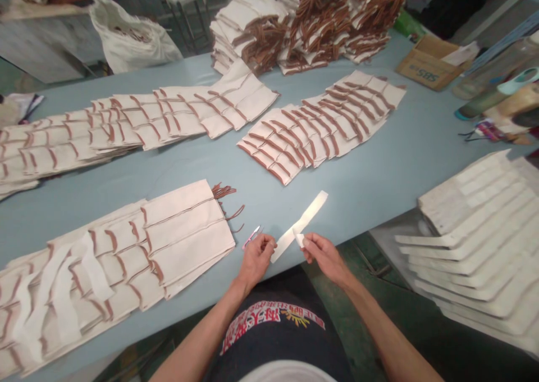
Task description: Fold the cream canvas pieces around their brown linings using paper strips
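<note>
My left hand (256, 257) is closed at the near edge of the pale blue table (379, 174), pinching the lower end of a long white strip (305, 219) that lies slanted on the table. A pink and silver tool (251, 237) pokes out behind its fingers. My right hand (322, 253) is closed too, pinching a small white folded tab of the same strip. Left of my hands lies an overlapping row of cream cloth pieces with brown trim (168, 241).
More rows of cream pieces (324, 126) cover the table's middle and left, with tall stacks (311, 22) at the back. A cardboard box (427, 62) and bottles sit far right. White strips are piled on a surface (484, 236) to my right. A white bag (130, 39) stands beyond.
</note>
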A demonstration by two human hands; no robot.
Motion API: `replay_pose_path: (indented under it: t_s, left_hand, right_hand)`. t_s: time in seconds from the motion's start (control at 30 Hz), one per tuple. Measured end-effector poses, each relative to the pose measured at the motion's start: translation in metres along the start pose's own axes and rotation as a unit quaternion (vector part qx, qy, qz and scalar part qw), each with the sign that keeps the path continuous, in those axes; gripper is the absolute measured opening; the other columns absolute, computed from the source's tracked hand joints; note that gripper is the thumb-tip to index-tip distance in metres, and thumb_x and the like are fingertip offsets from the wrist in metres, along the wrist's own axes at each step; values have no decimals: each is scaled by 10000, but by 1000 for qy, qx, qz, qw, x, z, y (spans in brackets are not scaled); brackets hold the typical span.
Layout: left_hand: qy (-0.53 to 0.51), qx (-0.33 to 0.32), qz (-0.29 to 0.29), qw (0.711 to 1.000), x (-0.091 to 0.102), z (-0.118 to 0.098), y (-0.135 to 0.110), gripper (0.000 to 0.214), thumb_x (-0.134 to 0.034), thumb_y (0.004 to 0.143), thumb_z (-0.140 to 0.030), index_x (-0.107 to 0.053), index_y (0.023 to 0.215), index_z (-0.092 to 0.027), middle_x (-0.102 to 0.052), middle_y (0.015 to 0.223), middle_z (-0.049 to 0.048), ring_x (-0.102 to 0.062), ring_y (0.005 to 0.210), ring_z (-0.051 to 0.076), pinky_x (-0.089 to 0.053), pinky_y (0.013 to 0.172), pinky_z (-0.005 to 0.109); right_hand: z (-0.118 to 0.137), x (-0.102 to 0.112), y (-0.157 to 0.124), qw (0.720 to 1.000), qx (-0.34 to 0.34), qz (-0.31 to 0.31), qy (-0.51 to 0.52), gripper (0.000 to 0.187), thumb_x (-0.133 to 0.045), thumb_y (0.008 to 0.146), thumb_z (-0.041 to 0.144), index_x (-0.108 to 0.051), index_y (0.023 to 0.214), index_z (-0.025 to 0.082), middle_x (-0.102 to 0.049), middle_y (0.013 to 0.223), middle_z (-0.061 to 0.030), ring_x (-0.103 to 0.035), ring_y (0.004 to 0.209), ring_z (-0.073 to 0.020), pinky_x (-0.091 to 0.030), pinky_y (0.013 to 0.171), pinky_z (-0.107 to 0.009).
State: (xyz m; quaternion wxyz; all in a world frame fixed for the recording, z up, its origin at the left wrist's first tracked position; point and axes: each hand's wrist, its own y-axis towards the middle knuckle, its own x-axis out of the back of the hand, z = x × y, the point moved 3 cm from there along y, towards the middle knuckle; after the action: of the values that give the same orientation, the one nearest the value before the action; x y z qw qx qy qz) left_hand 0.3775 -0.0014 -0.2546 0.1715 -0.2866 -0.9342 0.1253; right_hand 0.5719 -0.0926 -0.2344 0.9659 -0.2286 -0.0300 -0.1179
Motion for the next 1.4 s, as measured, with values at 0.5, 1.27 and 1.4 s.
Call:
replay_pose_path:
  t_s: [0.5,1.27,1.4]
  left_hand:
    - [173,-63,46,982,-79,-7,63,324,-678,976,-351,-659,1248,-176,-629,1362,116,-622,1213,285,-525,1033,527]
    - [-277,110,159,941,-8,-58,-19,495,-646,878,-671,-561,810,-189,-620,600,-23,-469,445,77,-341,451,193]
    - [-256,138,93,952,28,-64,-51,486,-646,892,-658,-549,832,-185,-644,593,-18,-455,428,63,-337,436,169]
  right_hand:
    - [53,49,18,998,53,-13,20,337,-621,897,515,-715,942,194,-715,972,-41,-593,740,-162,-525,702,-289]
    - [117,-3,5,967,29,95,234,420,-747,801,587,-737,805,167,-664,788,-54,-514,606,-139,-478,519,-251]
    - [131,-24,7,953,26,122,276,381,-767,817,551,-754,777,173,-680,811,-49,-514,611,-129,-473,522,-238]
